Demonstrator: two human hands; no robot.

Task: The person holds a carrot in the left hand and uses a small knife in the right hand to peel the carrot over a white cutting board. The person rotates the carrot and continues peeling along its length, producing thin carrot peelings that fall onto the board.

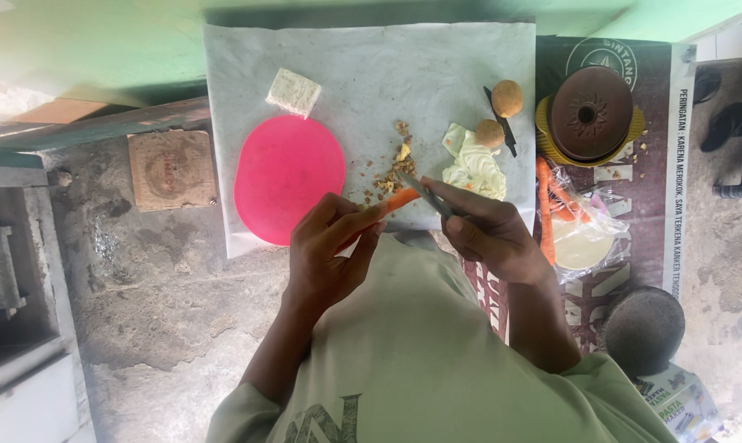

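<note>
- The left hand (pixel 326 254) is closed around the near end of a carrot piece (pixel 401 198); most of the piece is hidden by the fingers, and only its orange tip shows.
- The right hand (pixel 486 230) is wrapped around a knife (pixel 426 195); the handle is buried in the palm, and the thin grey blade is hard to make out against the pale sheet.
- The carrot piece runs roughly left to right, its free end pointing right and slightly far, meeting the blade just above the near edge of the white sheet (pixel 371 74).
- Peel scraps (pixel 391 176) lie on the sheet just beyond the hands.
- A pink board (pixel 285 180) sits to the left, a white block (pixel 294 92) at its far side.
- To the right are pale leaves (pixel 473 164), two brown round things (pixel 499 115) and a second dark knife half hidden behind them.
- Whole carrots (pixel 545 205) lie in a clear bag at the right, partly behind the right hand.
</note>
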